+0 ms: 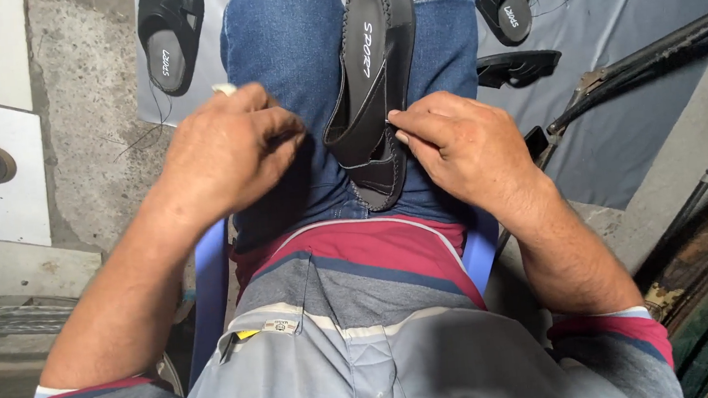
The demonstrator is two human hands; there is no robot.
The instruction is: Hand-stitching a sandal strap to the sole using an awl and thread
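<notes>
I see my right hand pinching the edge of a black leather slip-on sandal lying on my denim lap; my left hand, fingers curled together beside it, should keep tension steady.

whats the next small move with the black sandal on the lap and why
Probably draw the left hand away from the black sandal to pull a stitch tight. The right hand pinches the sandal's edge by its stitched rim, steadying it on the jeans, while the left hand is closed beside it; any thread is too fine to see.
</notes>
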